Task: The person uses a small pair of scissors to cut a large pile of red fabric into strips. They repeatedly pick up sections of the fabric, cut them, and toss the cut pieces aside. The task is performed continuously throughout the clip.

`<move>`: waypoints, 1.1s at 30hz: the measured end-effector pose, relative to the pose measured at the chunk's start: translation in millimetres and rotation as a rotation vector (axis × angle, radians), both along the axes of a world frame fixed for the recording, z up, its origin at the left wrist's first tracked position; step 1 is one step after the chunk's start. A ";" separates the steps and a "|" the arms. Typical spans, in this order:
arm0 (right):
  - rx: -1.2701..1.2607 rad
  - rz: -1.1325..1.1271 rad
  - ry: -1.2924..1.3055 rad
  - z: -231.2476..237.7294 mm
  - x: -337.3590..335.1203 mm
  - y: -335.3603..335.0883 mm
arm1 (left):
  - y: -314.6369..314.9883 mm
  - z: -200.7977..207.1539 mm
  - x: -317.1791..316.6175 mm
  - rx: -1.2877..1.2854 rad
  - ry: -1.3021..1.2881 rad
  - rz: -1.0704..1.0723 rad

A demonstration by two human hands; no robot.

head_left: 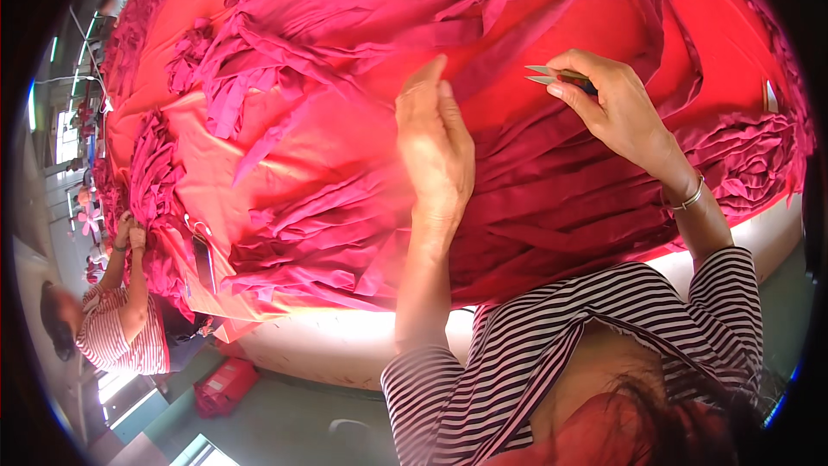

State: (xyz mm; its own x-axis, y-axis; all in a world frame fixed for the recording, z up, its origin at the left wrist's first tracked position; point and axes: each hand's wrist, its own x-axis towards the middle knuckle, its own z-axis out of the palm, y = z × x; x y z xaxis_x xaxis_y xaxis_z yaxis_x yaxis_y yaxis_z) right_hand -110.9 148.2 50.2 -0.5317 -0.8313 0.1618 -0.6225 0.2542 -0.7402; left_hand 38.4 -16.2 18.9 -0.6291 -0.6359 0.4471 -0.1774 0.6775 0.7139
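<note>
Above the heaped cloth my right hand [608, 103] is closed around small thread snips [542, 75], their two pointed blades apart and aimed left. A dark part of the snips shows between the fingers. My left hand [431, 142] is raised over the cloth to the left of the snips, its fingers stretched upward and slightly blurred, with nothing visible in it. Long crimson fabric strips [535, 198] lie loosely bunched beneath both hands. Smooth brighter red cloth [354, 134] shows between the strips. Neither hand visibly grips the fabric.
The cloth covers a large pale-edged table [336, 336]. A dark flat phone-like object [203, 261] with a white cord lies near its front left. At the far left a co-worker in a striped shirt [121, 332] handles the same cloth. A red bag [226, 387] sits on the floor.
</note>
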 end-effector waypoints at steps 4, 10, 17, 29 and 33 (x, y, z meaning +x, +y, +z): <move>-0.042 0.042 0.055 -7.7 -10.8 -18.1 | -5.1 -19.1 -3.1 -0.059 -0.167 0.038; -0.038 0.051 0.115 -40.5 -18.4 -63.3 | -12.0 -32.9 -0.8 0.057 -0.189 0.053; 0.067 0.144 -0.180 -21.2 -20.7 -66.5 | -8.3 -22.7 3.9 0.256 -0.116 0.021; -0.160 0.138 -0.091 -13.5 -2.5 -23.8 | 15.4 -19.0 2.3 0.370 0.001 -0.122; -0.164 0.132 -0.098 -13.8 1.3 -17.7 | 19.6 -19.0 2.9 0.313 0.049 -0.072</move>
State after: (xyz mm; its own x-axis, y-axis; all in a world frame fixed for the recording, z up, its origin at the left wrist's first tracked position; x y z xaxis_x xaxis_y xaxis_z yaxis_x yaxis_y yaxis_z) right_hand -109.7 130.5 36.3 -0.4398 -0.8616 0.2533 -0.5652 0.0463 -0.8237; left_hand 41.3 3.5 -0.1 -0.6602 -0.7019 0.2674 -0.0975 0.4331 0.8961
